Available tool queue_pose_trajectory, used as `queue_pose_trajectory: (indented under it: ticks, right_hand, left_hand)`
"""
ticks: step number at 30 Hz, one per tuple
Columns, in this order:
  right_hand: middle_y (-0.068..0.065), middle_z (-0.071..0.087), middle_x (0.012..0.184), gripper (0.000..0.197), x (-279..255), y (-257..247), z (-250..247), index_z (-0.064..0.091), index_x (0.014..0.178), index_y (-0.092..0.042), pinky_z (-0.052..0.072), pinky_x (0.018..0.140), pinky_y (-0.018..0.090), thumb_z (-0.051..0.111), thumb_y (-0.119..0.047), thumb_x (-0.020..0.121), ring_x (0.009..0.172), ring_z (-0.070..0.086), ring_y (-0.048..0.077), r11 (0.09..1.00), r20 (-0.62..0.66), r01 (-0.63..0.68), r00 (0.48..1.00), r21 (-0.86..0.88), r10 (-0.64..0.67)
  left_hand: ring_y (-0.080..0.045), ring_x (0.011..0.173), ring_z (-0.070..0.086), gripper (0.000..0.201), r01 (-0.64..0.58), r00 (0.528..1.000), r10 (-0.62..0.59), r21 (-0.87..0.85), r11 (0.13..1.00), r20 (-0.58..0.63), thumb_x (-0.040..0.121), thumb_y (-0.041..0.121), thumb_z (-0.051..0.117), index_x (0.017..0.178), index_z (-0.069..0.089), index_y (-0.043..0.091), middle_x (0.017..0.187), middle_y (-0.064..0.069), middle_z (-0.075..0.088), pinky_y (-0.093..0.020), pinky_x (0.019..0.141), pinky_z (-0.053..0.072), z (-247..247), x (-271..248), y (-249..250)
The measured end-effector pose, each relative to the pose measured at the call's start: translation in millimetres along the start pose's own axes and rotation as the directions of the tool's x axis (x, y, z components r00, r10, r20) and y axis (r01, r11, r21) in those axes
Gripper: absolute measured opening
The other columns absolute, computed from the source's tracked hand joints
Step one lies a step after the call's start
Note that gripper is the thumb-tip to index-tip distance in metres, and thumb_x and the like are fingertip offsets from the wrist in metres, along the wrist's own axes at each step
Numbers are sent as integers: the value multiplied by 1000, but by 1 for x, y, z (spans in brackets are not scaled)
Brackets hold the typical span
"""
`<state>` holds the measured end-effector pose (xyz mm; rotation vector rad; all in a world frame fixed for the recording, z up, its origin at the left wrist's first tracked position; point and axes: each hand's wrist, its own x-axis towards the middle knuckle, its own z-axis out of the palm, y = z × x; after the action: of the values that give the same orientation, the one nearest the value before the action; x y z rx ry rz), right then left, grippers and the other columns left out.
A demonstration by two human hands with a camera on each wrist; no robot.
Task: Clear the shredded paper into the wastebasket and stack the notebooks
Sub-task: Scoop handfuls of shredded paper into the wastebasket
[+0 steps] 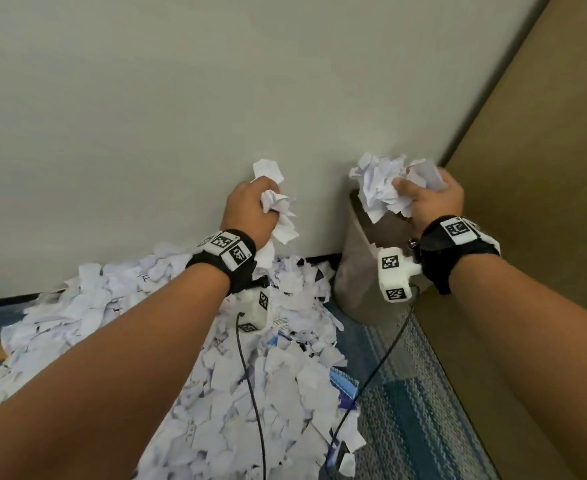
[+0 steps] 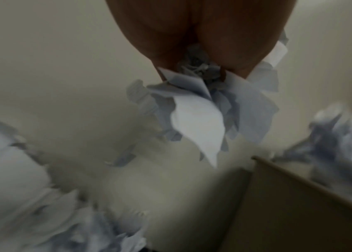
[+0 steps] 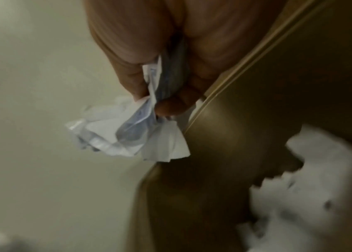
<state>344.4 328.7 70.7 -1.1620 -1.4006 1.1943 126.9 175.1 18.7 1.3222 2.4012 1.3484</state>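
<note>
**Both hands lifting fistfuls of shredded paper by the wastebasket**

The pile of shredded paper [image 1: 236, 358] is lying spread across the patterned carpet [image 1: 410, 410], its long axis running from the lower edge of the head view up to the pale wall [image 1: 181, 98], where it is banking against the baseboard. A blue-edged notebook [image 1: 344, 384] is poking out at the pile's right margin, mostly buried, so its heading is hard to judge.

The wastebasket [image 1: 358, 271] is standing upright in the corner between the wall and a brown wood panel [image 1: 545, 168], its open mouth facing up, just right of the pile.

The right hand [image 1: 430, 202] is hovering over the basket's mouth, fingers clenched around a large crumpled wad [image 1: 385, 188] that is bulging out toward the wall; in the right wrist view the fingers [image 3: 170, 105] are pinching the scraps [image 3: 127, 133] tight.

The left hand [image 1: 250, 209] is raised above the pile's far end, left of the basket, fingers curled round a smaller bunch [image 1: 278, 209], with strips hanging downward below the fist. The left wrist view is blurred, but the paper [image 2: 203, 119] seems to be dangling point-down from the closed hand [image 2: 203, 34], near the basket's rim [image 2: 300, 180].
</note>
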Motion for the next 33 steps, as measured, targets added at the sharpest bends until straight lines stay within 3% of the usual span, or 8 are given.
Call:
queue_pose_trajectory:
  ticks: [3,6,8,10,16,21,26,33]
  right_hand:
    - [0,69,89,23,12,13,-26,66,98,-18,49,75,27,75,-13,77,75,62,15,926,16,81,997,-368,-80]
    - [7,70,100,24,21,28,-41,67,106,-19,41,74,22,66,-16,83,84,63,22,698,140,155,987,-699,-79]
    - [9,70,100,21,22,36,-44,66,103,-21,42,73,23,61,-18,83,90,65,28,550,213,210,975,-808,-59]
    - [11,70,100,21,19,39,-45,67,101,-18,49,79,29,62,-17,81,94,65,31,503,260,250,964,-827,-52]
    - [12,69,95,17,18,46,-41,65,94,-16,49,75,34,62,-15,78,92,62,37,442,321,318,944,-839,-70]
    - [11,68,89,8,19,50,-40,54,83,-24,48,69,33,57,-32,81,84,62,38,483,284,268,958,-833,-41]
    - [8,65,99,23,21,49,-42,57,105,-25,41,70,30,54,-37,85,83,57,30,515,260,219,966,-829,7]
    - [11,64,110,39,21,49,-42,51,121,-25,48,77,34,58,-36,85,94,60,33,617,194,146,981,-774,12]
  left_hand:
    - [-16,80,55,24,-53,998,51,-58,997,-34,77,8,62,95,64,23,94,-5,62,-12,60,32,15,11,29]
    - [-17,84,59,25,-99,994,89,-168,981,-65,76,7,62,93,63,25,95,-5,63,-15,63,40,32,20,61]
    - [-16,85,60,26,-124,991,112,-214,969,-70,76,7,61,93,63,26,96,-4,63,-10,63,41,44,23,83]
    - [-16,85,59,28,-154,988,144,-229,961,-60,76,7,60,94,62,28,96,-3,62,-7,62,39,59,23,101]
    - [-13,78,50,27,-236,968,248,-209,949,34,78,7,63,100,63,22,93,-4,57,-2,59,34,103,15,130]
    - [-17,85,51,32,-220,953,243,-139,966,180,79,6,63,105,61,25,101,-4,52,-19,66,36,129,11,123]
    - [-21,103,50,39,-224,922,231,-59,973,313,81,17,67,118,57,24,117,-7,50,-23,83,36,144,9,113]
    - [-27,118,50,63,-244,874,258,-87,966,412,76,25,71,135,47,30,135,-10,43,-27,99,39,144,12,118]
